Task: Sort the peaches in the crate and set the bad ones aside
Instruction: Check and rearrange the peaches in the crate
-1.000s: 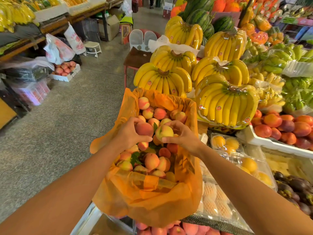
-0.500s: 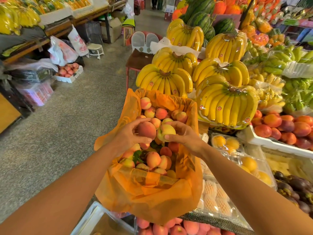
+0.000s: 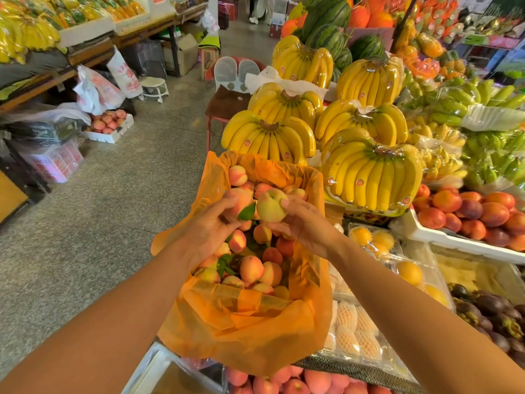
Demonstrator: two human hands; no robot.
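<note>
Head view: both bare arms reach forward over a crate (image 3: 311, 280) lined with an orange plastic liner (image 3: 250, 336), whose edges hang over the near side. The crate stands at the edge of a fruit stall and is filled with loose peaches (image 3: 251, 268), some with green leaves among them.

The left hand (image 3: 210, 226) has its fingers curled round a pink peach (image 3: 240, 200), held above the pile near the far half of the crate. The right hand (image 3: 306, 226) grips a yellow-green peach (image 3: 271, 204) between thumb and fingertips, stem dimple turned toward the camera. The two held fruits sit just beside each other, with a green leaf (image 3: 247, 213) between them at their lower edge.

Behind the crate, banana bunches (image 3: 369, 177) are stacked in tiers, with watermelons (image 3: 326, 21) above them. To the right, a white tray (image 3: 454, 243) holds red-orange nectarines (image 3: 468, 211). Clear packs of orange fruit (image 3: 409, 273) lie near the right forearm, and dark purple fruits (image 3: 488, 311) sit further right. More peaches (image 3: 264, 382) show below the crate at the bottom edge. Across the speckled floor (image 3: 113, 209), a white box of peaches (image 3: 108, 123) rests on the ground at left.
</note>
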